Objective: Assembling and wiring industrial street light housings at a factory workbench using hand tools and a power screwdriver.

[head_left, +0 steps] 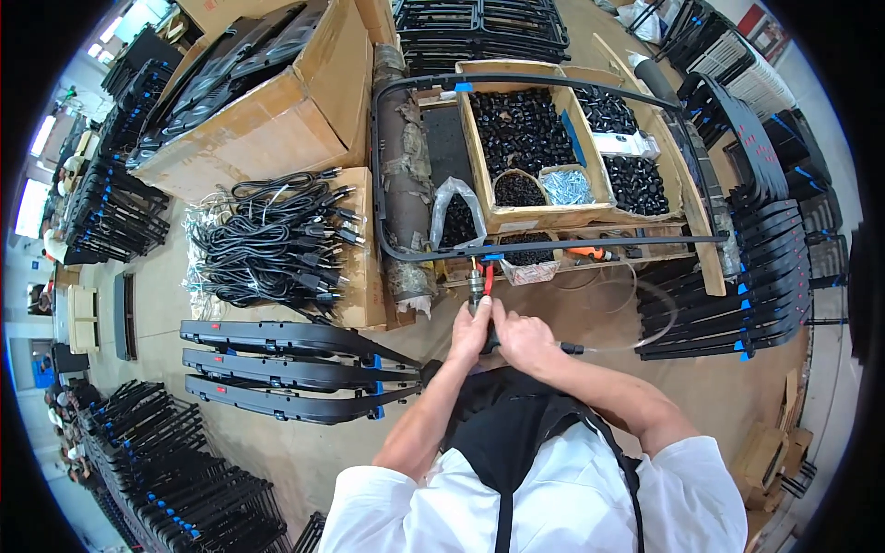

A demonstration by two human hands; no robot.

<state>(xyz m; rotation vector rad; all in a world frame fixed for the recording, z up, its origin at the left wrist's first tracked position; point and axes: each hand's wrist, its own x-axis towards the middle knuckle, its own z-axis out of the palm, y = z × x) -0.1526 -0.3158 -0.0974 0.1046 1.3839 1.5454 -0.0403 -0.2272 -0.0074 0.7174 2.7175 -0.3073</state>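
In front of my chest, both hands are closed around a black air drill (475, 292) with a silver chuck. My left hand (468, 334) wraps the body behind the chuck, and its thumb lies along the side. My right hand (522, 339) grips the handle, and a black hose fitting (572, 348) sticks out beside it. The chuck points away from me at the near bar of a black tubular frame (415, 255). A red piece (488, 276) shows beside the chuck; its kind is unclear. Whether the bit touches the bar cannot be made out.
Beyond the frame's near bar, a wooden parts box (544, 219) holds black fittings and silver screws. An orange-handled tool (590, 252) lies right of a small parts box (532, 273). Power cords (277, 240) cover a carton at left. Black panels (277, 373) stand nearer; a clear hose (659, 332) loops right.
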